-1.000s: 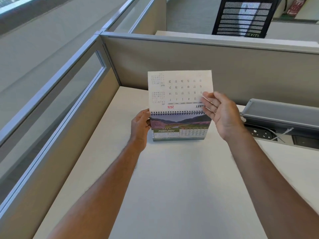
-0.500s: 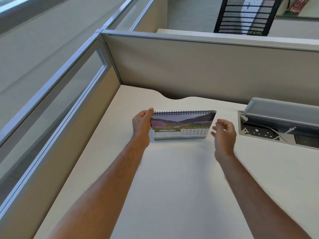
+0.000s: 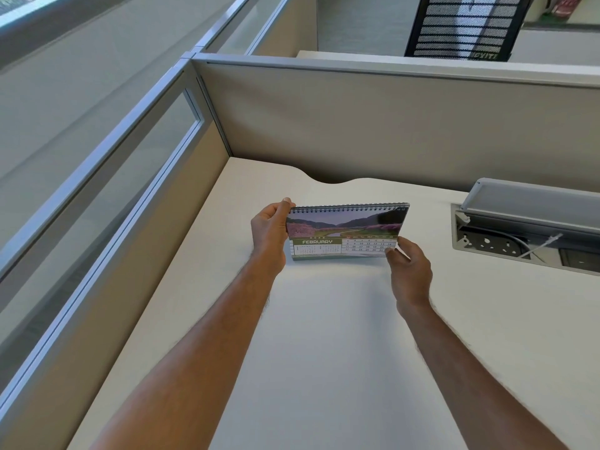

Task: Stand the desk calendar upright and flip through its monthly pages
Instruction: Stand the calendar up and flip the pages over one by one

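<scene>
While the desk calendar (image 3: 347,233) stands on the desk (image 3: 324,352), the left hand (image 3: 269,232) grips its spiral corner and the right hand (image 3: 409,271) pinches the bottom corner; its thin, bendy pages probably lift best there.

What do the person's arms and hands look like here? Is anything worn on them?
Both forearms are bare, with no sleeve in view. The left hand and right hand wear no gloves, and no watch, ring or bracelet shows. Fine hair shows along the forearms.
</scene>
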A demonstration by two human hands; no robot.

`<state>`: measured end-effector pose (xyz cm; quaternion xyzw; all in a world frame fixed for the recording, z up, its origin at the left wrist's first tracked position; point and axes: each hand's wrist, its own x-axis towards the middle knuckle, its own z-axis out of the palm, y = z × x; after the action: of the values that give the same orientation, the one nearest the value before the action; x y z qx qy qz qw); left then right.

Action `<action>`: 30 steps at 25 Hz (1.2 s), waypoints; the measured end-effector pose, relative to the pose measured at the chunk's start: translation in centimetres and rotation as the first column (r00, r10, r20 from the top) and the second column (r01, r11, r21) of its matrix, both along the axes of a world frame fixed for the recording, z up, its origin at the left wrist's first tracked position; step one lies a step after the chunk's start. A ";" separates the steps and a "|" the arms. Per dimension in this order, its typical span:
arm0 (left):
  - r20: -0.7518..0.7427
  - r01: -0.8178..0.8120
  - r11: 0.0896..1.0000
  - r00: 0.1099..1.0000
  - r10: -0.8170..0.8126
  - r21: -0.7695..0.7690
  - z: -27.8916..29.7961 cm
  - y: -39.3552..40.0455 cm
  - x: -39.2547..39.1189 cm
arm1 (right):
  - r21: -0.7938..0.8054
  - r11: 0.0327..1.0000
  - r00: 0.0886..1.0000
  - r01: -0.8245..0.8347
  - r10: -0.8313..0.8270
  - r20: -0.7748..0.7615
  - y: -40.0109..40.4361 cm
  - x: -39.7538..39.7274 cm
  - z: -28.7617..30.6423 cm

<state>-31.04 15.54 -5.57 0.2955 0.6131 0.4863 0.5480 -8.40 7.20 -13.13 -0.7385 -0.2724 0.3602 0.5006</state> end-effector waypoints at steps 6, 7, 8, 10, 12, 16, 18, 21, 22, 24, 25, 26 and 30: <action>-0.052 0.014 1.000 0.999 -0.013 0.015 -0.1 -0.4 -0.1 | -0.004 1.000 0.994 0.027 -0.026 0.106 -0.3 0.7 -0.1; -0.050 0.018 1.000 0.999 -0.017 0.020 -0.2 -0.3 -0.2 | -0.003 1.000 0.993 0.014 -0.013 0.114 -0.4 0.8 0.2; -0.051 0.022 0.999 0.998 -0.021 0.024 -0.1 -0.4 -0.3 | -0.005 1.000 0.992 0.004 -0.004 0.130 -0.5 0.9 0.5; -0.059 0.035 0.999 0.998 -0.033 0.034 0.1 -0.3 -0.4 | -0.011 1.000 0.982 -0.010 0.012 0.187 -0.7 1.0 1.2; -0.051 0.051 0.998 0.998 -0.048 0.047 0.1 -0.4 -0.4 | -0.013 1.000 0.971 -0.014 0.017 0.240 -0.8 1.1 1.6; -0.026 0.062 0.997 0.998 -0.061 0.055 0.2 -0.5 -0.5 | -0.027 0.999 0.956 -0.038 0.044 0.289 -1.5 1.5 2.6; -0.021 0.075 0.996 0.997 -0.074 0.049 0.1 -0.6 -0.6 | -0.010 1.000 0.969 -0.028 0.029 0.244 -1.9 1.7 4.0; -0.012 0.093 0.994 0.996 -0.093 0.048 -0.1 -0.7 -0.9 | 0.077 0.997 0.997 -0.022 0.028 -0.078 -2.3 1.9 7.3; 0.007 0.079 0.996 0.997 -0.079 0.036 0.0 -0.8 -0.9 | 0.114 0.993 0.975 -0.033 0.056 -0.213 -2.2 1.9 8.8; 0.046 0.059 0.998 0.997 -0.060 0.013 0.6 -0.9 -1.0 | 0.213 0.975 0.879 -0.062 0.155 -0.450 -1.7 1.8 11.5; 0.072 0.067 0.998 0.995 -0.068 0.018 0.5 -0.9 -1.2 | 0.264 0.962 0.822 -0.063 0.200 -0.534 -1.2 1.8 12.7; 0.094 0.083 0.996 0.992 -0.086 0.038 0.5 -0.9 -1.3 | 0.302 0.951 0.770 -0.061 0.238 -0.592 -0.5 1.7 13.8; 0.076 0.138 0.988 0.987 -0.143 0.071 -0.1 -1.0 -1.6 | 0.322 0.940 0.760 -0.113 0.291 -0.581 2.6 1.2 15.3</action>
<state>-32.62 14.56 -5.65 0.3358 0.5520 0.4778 0.5952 -7.18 9.83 2.13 -0.4698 -0.2173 0.5950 0.6148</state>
